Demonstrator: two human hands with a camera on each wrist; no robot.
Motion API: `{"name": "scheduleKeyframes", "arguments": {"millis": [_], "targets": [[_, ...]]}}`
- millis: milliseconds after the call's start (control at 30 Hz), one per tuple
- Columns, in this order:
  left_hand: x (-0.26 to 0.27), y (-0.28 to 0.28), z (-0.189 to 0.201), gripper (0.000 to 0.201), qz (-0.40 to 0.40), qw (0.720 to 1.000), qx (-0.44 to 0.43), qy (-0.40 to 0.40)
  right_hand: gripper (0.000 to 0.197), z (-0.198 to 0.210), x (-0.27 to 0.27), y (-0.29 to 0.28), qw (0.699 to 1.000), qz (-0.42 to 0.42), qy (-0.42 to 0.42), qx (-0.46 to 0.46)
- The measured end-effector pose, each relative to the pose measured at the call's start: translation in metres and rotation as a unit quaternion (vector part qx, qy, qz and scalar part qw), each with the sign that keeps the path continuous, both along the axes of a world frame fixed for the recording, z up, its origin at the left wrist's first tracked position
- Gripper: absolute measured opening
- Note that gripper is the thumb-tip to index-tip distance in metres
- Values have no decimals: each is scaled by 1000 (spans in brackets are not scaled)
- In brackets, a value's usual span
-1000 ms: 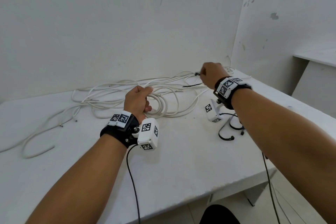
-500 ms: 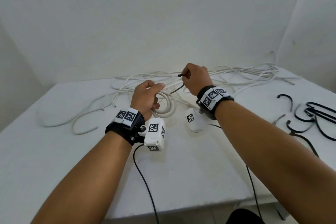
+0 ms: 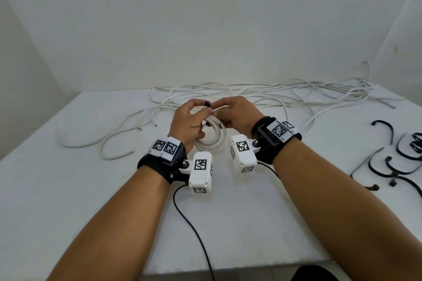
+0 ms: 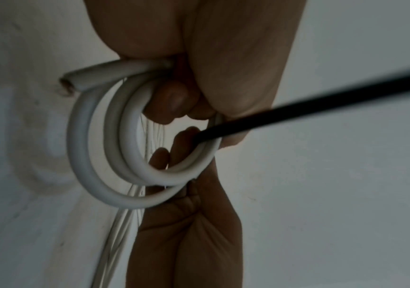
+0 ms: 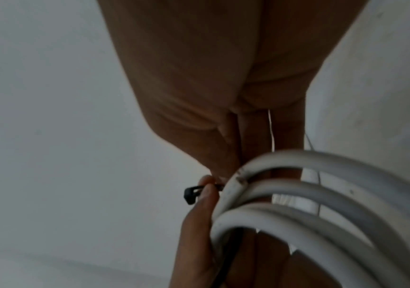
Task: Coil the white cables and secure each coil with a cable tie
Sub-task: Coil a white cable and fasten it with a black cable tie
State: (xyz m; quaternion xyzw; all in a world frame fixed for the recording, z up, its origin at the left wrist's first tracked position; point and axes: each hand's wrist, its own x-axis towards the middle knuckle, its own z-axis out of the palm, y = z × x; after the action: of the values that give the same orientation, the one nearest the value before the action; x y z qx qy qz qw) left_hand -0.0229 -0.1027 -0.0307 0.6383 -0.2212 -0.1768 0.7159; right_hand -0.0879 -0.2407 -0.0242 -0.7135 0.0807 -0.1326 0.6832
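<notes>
A small coil of white cable [image 3: 213,137] hangs just above the white table [image 3: 91,189]. My left hand [image 3: 189,118] grips it, fingers curled through the loops [image 4: 88,155]. A black cable tie [image 3: 207,104] runs through the coil; its strap [image 4: 322,103] sticks out sideways. The left thumb [image 5: 206,192] presses the tie just behind its square head [image 5: 191,193]. My right hand [image 3: 237,113] meets the left over the coil [image 5: 297,194] and pinches the tie with its fingertips. The contact itself is partly hidden.
Loose white cables [image 3: 274,91] sprawl along the back of the table near the wall, one trailing to the left [image 3: 114,141]. Several black cable ties [image 3: 399,153] lie at the right side. The table's front edge [image 3: 228,268] is close to my body.
My right hand has come back from the far right with a black tie and joined the left hand at the coil. The tie now passes through the coil.
</notes>
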Motion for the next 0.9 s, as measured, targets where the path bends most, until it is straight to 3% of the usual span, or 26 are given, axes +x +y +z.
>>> {"name": "scheduleKeyframes", "arguments": {"millis": [100,167,233,333,433,600,667,767,900], "targets": [[1,2,-1,1,9,1000,9,-8,23,-4,-2,4,999,1,-14,52],[4,3,-2,10,34,999,10,-1,26,-5,-5,6,998,25,-25,57],[7,4,-1,14,66,998,7,11,29,-5,-8,7,996,83,-37,21],[11,5,0,15,106,994,20,2,25,-7,-11,14,983,130,-49,-121],[9,5,-3,14,122,992,24,-22,19,-12,-10,21,973,75,-52,-213],[3,4,0,15,125,989,31,-71,9,-16,-9,28,963,-1,-63,-262],[4,4,-2,20,129,990,35,-54,13,-12,-10,29,964,-29,-73,-255],[4,7,-3,17,129,991,24,-19,17,-3,-15,27,983,-68,-66,-158],[1,7,-2,14,122,992,33,-25,20,-1,-21,29,995,-38,-7,-89]]}}
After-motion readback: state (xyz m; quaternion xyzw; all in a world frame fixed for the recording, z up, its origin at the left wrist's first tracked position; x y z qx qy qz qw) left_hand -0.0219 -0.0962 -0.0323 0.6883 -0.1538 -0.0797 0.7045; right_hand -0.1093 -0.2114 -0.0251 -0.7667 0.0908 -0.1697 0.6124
